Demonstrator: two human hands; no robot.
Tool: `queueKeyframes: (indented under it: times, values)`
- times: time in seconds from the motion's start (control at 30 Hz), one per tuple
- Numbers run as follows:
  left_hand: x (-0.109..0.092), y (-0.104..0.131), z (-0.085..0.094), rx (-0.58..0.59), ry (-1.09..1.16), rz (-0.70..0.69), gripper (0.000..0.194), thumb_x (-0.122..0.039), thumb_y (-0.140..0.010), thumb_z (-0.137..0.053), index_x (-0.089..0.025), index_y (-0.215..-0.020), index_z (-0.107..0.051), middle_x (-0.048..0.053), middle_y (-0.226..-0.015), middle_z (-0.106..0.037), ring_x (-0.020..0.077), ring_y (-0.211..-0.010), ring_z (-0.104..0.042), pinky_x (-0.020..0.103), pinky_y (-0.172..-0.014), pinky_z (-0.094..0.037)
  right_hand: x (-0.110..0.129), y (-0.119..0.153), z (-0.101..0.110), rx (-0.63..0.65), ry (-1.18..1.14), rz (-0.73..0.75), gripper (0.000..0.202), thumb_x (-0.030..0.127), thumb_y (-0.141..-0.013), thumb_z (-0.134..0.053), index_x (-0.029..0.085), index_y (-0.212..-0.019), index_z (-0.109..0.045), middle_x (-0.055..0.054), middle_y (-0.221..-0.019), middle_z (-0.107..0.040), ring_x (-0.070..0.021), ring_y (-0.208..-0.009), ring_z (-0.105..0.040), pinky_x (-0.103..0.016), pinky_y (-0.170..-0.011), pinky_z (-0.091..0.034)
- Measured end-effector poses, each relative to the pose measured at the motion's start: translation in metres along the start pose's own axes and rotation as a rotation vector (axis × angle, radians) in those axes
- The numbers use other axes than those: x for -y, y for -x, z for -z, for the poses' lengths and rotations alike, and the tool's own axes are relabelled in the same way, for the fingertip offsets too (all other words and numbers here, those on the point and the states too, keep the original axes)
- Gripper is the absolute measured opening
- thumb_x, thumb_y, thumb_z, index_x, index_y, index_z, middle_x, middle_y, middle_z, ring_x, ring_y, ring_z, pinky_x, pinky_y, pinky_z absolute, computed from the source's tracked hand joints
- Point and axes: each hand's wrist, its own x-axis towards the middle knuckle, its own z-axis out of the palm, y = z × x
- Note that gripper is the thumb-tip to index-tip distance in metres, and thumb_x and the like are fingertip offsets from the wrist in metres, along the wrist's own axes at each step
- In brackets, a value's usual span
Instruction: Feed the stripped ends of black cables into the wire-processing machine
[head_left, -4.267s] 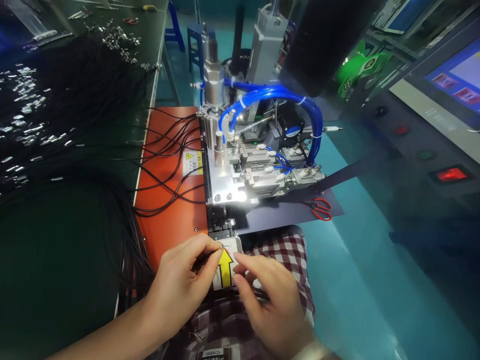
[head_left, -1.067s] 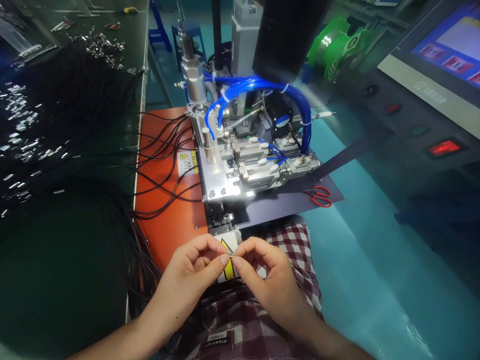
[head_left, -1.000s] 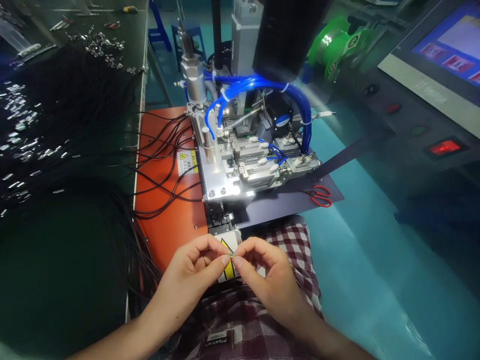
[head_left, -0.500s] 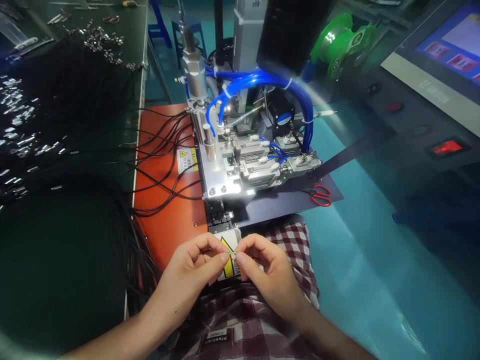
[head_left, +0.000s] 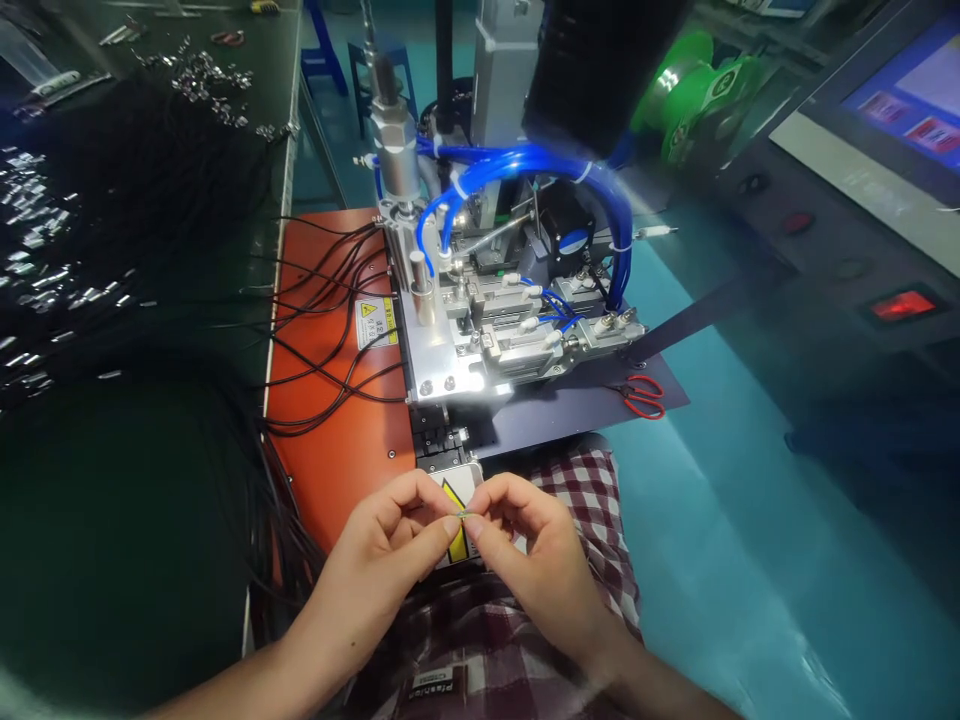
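Observation:
My left hand (head_left: 390, 545) and my right hand (head_left: 529, 545) meet above my lap, thumbs and forefingers pinched almost tip to tip. Between them are the thin coloured wires (head_left: 462, 515) of a cable end, tiny and mostly covered by the fingertips. Both hands are closed on these wires. Just behind the fingertips is a white plate with a yellow warning triangle (head_left: 456, 545). Beyond it stands a metal machine (head_left: 450, 350) with blue air hoses (head_left: 525, 158). Several black cables (head_left: 330, 385) run into its left side across an orange board (head_left: 337, 450).
Red-handled scissors (head_left: 643, 397) lie on the dark plate (head_left: 540, 420) at the machine's right. A heap of black cables with shiny connectors (head_left: 60, 240) covers the dark green table at left. A control panel with a lit red switch (head_left: 905, 303) stands at right, near a green spool (head_left: 697, 95).
My fingertips have drawn closer together over the wires, and less of the coloured strands shows between them. Both hands stay in nearly the same place; the view has shifted slightly.

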Motion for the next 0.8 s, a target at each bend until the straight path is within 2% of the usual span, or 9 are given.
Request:
queueKeyframes:
  times: [0.37,0.6,0.8]
  values:
    - [0.006,0.002,0.001,0.029,0.037,0.011,0.018,-0.033,-0.083,-0.062,-0.018,-0.078,-0.055,-0.007,-0.053,-0.036,0.0078,-0.051,-0.026,0.022,-0.048,-0.017,-0.002,0.000,0.001,0.026,-0.182,-0.134,0.008,0.022,-0.072,-0.064,0.016,-0.071,-0.057,0.007,-0.055,-0.048,-0.0063,-0.047,-0.038,-0.020,-0.046,-0.031]
    - [0.008,0.001,-0.001,0.038,0.036,-0.001,0.017,-0.032,-0.085,-0.060,-0.018,-0.078,-0.054,-0.007,-0.054,-0.038,0.0074,-0.052,-0.026,0.024,-0.050,-0.018,-0.006,0.002,0.001,0.064,-0.213,-0.189,0.011,0.025,-0.073,-0.063,0.017,-0.072,-0.056,0.008,-0.050,-0.045,-0.0065,-0.044,-0.038,-0.020,-0.044,-0.028]
    - [0.010,0.001,0.000,0.036,0.025,0.012,0.017,-0.032,-0.085,-0.061,-0.018,-0.077,-0.054,-0.008,-0.052,-0.035,0.0069,-0.051,-0.025,0.022,-0.048,-0.017,-0.004,0.000,0.009,0.044,-0.138,-0.102,0.011,0.027,-0.077,-0.060,0.016,-0.079,-0.060,0.004,-0.063,-0.052,-0.0079,-0.051,-0.043,-0.021,-0.049,-0.033]
